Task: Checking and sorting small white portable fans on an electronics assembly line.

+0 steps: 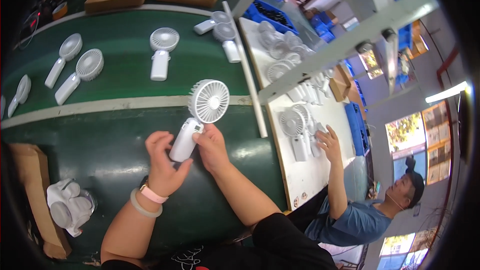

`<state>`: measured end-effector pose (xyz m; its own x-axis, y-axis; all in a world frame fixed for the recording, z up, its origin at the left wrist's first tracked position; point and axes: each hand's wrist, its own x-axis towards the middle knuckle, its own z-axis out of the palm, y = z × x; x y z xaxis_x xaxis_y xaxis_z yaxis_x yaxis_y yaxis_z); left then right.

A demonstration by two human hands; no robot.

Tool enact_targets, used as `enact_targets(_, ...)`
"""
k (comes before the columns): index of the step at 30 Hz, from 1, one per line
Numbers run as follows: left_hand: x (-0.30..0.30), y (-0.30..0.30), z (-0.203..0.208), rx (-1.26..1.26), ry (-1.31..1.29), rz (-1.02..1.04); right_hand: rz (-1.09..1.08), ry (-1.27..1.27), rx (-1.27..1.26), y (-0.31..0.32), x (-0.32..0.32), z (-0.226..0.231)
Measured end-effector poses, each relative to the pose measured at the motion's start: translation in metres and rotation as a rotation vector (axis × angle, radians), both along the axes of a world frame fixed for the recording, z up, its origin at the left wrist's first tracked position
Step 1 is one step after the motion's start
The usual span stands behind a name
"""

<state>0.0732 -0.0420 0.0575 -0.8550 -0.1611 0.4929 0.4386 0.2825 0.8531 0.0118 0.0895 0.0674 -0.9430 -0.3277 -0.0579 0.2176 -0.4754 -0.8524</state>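
A white handheld fan (184,140) with a round grille is held tilted above the green work surface, its head up and to the right. My right hand (212,149) grips the handle from the right, with the thumb on its front near a small dark panel. My left hand (167,162) curves loosely around the handle's lower end, fingers on the left side and thumb by the base. Part of those fingers' contact is hidden. A pink band and a pale bangle circle my left wrist.
Several similar fans lie on the green belt (127,87) beyond a pale rail. A cardboard box with white parts (72,207) is at left. On the right, a white table (300,190) bears more fans, where a co-worker's hand (330,145) reaches. A white post (245,70) stands between.
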Motion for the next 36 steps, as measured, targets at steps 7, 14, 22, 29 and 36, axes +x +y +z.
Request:
enact_targets(7,0.0,-0.007,-0.004,0.095,-0.016,0.054,-0.321,-0.097,-0.056,0.072,0.024,0.047)
enact_targets(14,0.008,-0.012,0.02,-0.052,-0.127,0.006,-0.783,-0.138,-0.216,0.216,-0.002,0.082)
enact_targets(22,0.006,-0.014,0.026,-0.069,-0.088,-0.053,-1.074,-0.441,-0.42,0.334,-0.069,0.094)
enact_targets(29,0.006,-0.024,0.015,0.061,-0.179,-0.174,-0.798,-0.124,0.214,0.192,-0.059,0.098)
enact_targets(36,0.011,-0.022,0.019,0.184,-0.307,-0.395,0.017,0.774,1.379,-0.029,-0.114,0.073)
